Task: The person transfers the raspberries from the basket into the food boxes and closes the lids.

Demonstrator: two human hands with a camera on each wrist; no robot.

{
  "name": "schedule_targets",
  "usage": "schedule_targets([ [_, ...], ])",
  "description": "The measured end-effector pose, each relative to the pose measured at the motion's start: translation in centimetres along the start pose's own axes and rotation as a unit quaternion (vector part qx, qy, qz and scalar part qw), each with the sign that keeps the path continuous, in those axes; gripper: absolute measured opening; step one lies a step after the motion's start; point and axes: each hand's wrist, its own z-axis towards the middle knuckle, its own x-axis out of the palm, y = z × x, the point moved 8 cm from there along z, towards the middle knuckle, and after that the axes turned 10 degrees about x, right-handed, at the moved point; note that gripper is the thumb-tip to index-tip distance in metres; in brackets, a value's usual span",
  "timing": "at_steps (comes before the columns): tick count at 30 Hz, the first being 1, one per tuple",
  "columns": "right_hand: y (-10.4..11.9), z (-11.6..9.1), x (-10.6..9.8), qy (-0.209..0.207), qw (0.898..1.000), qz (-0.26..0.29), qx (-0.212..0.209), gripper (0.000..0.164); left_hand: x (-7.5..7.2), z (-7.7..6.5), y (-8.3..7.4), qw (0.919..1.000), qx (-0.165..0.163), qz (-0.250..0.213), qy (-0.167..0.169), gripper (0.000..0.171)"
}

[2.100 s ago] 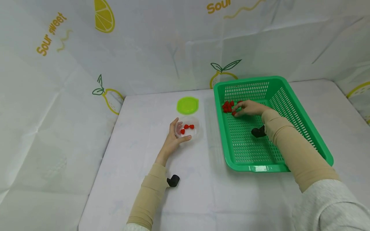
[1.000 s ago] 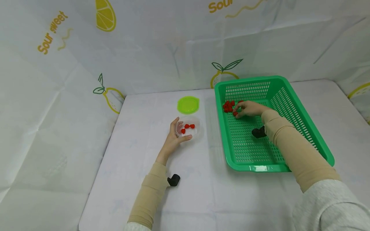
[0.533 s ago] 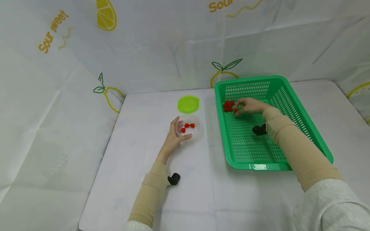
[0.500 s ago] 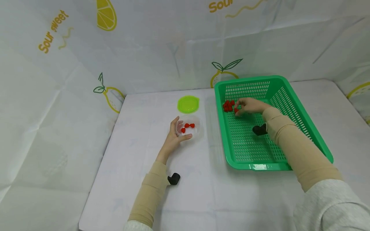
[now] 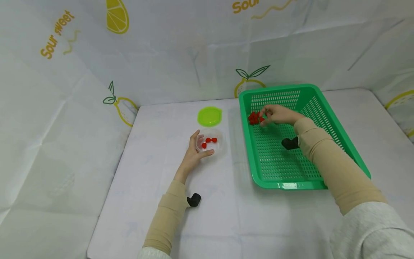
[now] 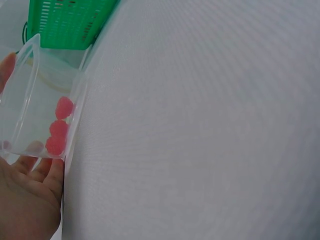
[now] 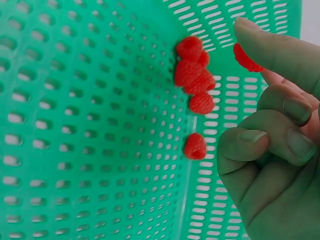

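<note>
One lid (image 5: 209,116) beyond the tub (image 5: 217,147)

The head camera looks forward and down from above, farthest off, covering the white-covered table (image 5: 220,216). The left-wrist camera, low, close and rolled sideways, shares the clear plastic container (image 6: 42,105) and part of the green basket (image 6: 67,30) with it. The right-wrist camera peers closely into that basket, sharing its raspberries (image 7: 189,73) with the head view.
</note>
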Motion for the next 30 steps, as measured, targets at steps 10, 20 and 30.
schedule_targets([
  [10, 2.4, -0.5, 0.1, -0.009, 1.0, -0.017, -0.022, 0.039, -0.1, 0.8, 1.8, 0.9995, 0.022, 0.002, -0.022, 0.092],
  [20, 5.1, -1.4, -0.2, -0.013, 0.999, -0.016, -0.042, 0.034, -0.1, 0.8, 1.8, 0.9996, 0.02, 0.004, -0.022, 0.091],
  [30, 7.9, -2.2, -0.1, -0.016, 0.997, -0.021, -0.079, 0.034, -0.1, 0.8, 2.0, 0.9995, 0.022, 0.005, -0.021, 0.091],
])
